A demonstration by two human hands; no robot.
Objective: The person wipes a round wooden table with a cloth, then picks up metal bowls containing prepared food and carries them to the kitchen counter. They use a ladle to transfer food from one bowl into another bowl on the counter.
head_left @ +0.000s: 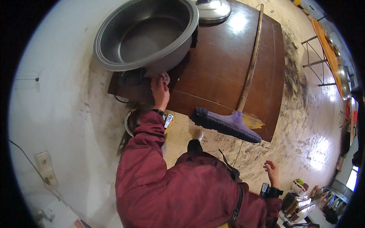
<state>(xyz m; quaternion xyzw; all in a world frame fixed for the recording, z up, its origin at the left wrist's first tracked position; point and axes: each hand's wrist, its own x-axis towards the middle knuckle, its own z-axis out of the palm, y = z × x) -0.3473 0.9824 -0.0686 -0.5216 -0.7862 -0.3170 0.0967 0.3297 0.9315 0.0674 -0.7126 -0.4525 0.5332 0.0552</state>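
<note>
The left hand point(160, 94) has its fingers bent around a small pinkish wad point(166, 78), material unclear, at the near edge of the brown table point(216, 68), just below the large dark grey pot point(173, 59). The right hand point(272, 173) hangs well apart from the table, holding nothing, fingers loosely curled and parted. The broom point(228, 122), purple-headed and wooden-handled, lies lengthwise on the table's right part, its head overhanging the near edge. A metal lid point(215, 12) rests beside the pot. Dark marks soil the floor point(292, 125).
</note>
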